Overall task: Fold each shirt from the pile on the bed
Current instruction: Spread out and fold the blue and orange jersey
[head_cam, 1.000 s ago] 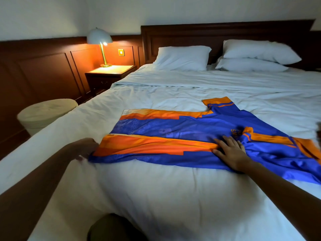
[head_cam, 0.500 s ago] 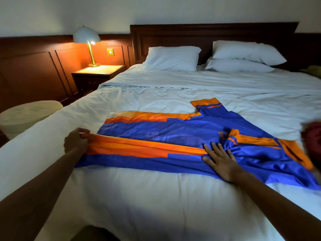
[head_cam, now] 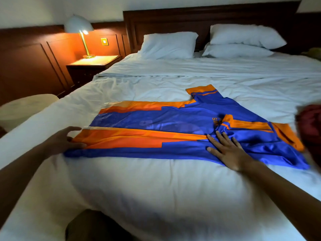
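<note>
So the blue-and-orange shirt (head_cam: 156, 120) is lying flat across the middle of the bed (head_cam: 156, 188). Its hem end points to your left and its collar end to your right. The near long edge is folded over on itself, so there's an orange band running along the top of the fold.

Your right hand (head_cam: 227, 152) is palm-down on the blue fabric near the chest lettering. The fingers (head_cam: 219, 136) are straight and fanned apart, and the cloth under the tips is a bit rumpled.

Your left hand (head_cam: 64, 141) is at the hem corner of that folded band. The thumb sits low on the near side and the other fingers arch over the far side, so the orange edge sits in the gap between them. Honestly can't tell if it's actually pinching the cloth or just cupped around it.

Further out, a blurry dark-red garment (head_cam: 311, 122) sits at the right edge just past the sleeve. White pillows (head_cam: 168, 45) are up against the wooden headboard (head_cam: 173, 20), and a lit lamp (head_cam: 79, 25) stands on the nightstand (head_cam: 93, 62) to the left.
</note>
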